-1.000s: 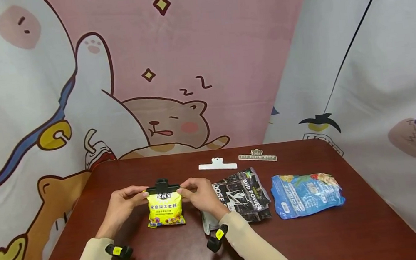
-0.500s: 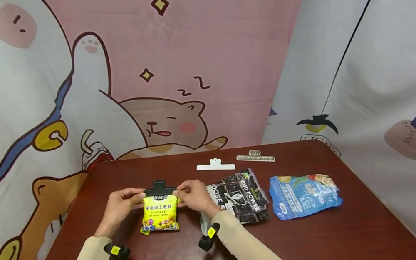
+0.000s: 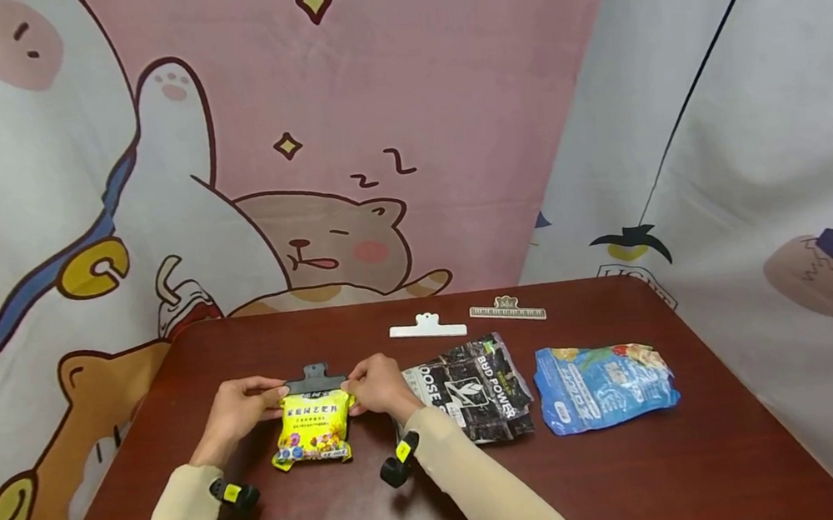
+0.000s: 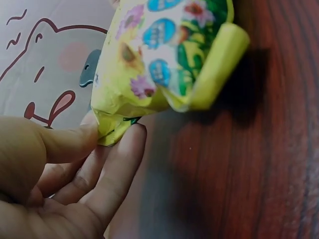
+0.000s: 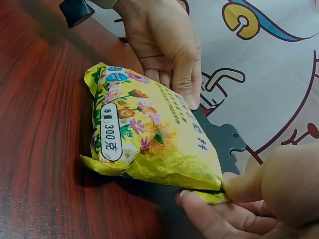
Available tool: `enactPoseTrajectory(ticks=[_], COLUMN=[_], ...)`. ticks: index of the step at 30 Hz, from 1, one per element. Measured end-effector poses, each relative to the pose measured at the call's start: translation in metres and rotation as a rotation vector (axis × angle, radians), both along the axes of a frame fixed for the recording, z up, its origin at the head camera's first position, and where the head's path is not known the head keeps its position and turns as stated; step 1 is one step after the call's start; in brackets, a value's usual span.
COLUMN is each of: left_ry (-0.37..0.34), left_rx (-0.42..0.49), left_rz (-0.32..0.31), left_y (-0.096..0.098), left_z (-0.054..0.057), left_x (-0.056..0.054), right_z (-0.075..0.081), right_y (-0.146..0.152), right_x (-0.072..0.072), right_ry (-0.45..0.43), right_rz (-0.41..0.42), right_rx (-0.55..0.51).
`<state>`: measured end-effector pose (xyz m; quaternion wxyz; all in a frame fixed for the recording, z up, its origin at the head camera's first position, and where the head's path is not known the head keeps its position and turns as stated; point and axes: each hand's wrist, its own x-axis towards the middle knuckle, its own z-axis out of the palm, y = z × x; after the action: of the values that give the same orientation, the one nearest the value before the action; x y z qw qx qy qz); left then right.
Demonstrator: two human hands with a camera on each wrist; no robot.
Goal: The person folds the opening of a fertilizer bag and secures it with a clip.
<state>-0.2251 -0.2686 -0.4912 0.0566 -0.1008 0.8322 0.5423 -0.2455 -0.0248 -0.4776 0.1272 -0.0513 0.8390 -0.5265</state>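
A small yellow fertilizer bag, printed with flowers, is in front of the person at the table's left half. A wide black clip spans its top edge. At the upper left corner, the left hand pinches the bag between thumb and fingers. The right hand pinches the opposite corner, just under the clip's right end. In the right wrist view, thumb and fingers of the right hand squeeze a folded yellow corner. The bag tilts back; whether its bottom touches the table cannot be told.
Right of the hands lies a crumpled black bag, partly behind the right forearm. Farther right is a blue bag. A white clip and a patterned metal-looking clip lie near the back edge of the brown table.
Both hands have shifted slightly left with the yellow bag. It leans back more, its lower edge nearer the person. The grip on both corners stays; the other bags and clips stay put.
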Motion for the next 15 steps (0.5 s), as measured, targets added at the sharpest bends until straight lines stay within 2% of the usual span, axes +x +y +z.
enactPoseTrajectory(ticks=[8,15], left_ry=[0.029,0.031], left_rx=[-0.115,-0.166], left_rz=[-0.037,-0.066], left_y=[0.0024,0.0043], left_z=[0.0019,0.0026], left_x=[0.0022,0.0018], right_z=[-0.0004,0.0034], right_y=[-0.0064,-0.0104], right_x=[-0.0037,-0.0049], right_ry=[0.052,0.07], right_rz=[0.038,0.075], right_rx=[0.158,0.285])
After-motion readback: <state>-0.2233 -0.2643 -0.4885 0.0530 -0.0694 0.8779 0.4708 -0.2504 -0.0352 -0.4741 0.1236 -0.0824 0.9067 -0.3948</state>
